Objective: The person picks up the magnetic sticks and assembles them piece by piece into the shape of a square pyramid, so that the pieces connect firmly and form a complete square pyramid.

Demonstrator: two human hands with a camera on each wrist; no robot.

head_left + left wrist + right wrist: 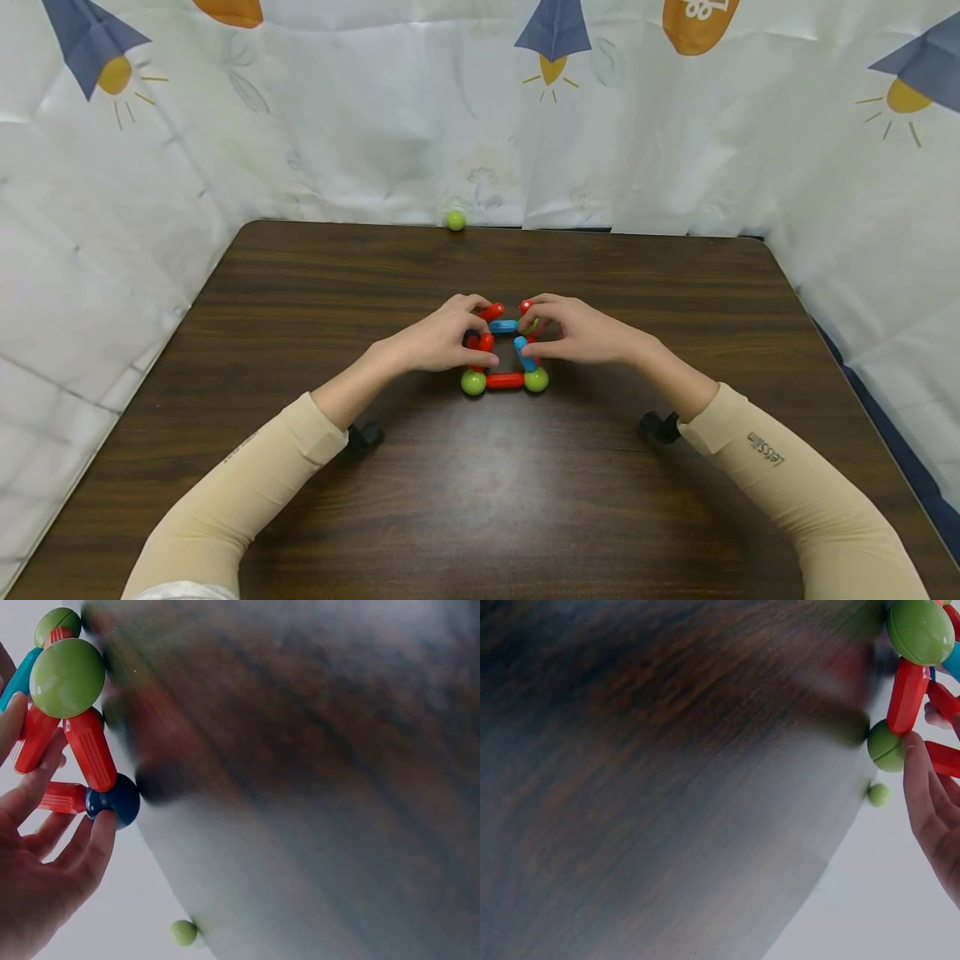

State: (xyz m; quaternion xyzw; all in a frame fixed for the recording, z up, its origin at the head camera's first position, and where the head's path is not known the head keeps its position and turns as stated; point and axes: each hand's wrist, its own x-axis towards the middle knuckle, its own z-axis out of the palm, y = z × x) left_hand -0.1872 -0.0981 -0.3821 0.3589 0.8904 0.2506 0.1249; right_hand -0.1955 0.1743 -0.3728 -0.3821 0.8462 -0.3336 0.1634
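Note:
Near the middle of the table, a toy frame of rods and balls stands between the two hands. Its front has a red rod joining two green balls. At the back lies a blue rod. My left hand grips the frame's left side, its fingertips on a dark blue ball beside red rods. On the right side, my right hand holds the frame near a second blue rod; its fingers touch a rear green ball. Both hands partly hide the frame.
A loose green ball sits at the table's far edge, against the white printed curtain. Dark wood tabletop surrounds the frame. Black wrist-camera mounts hang beneath both wrists.

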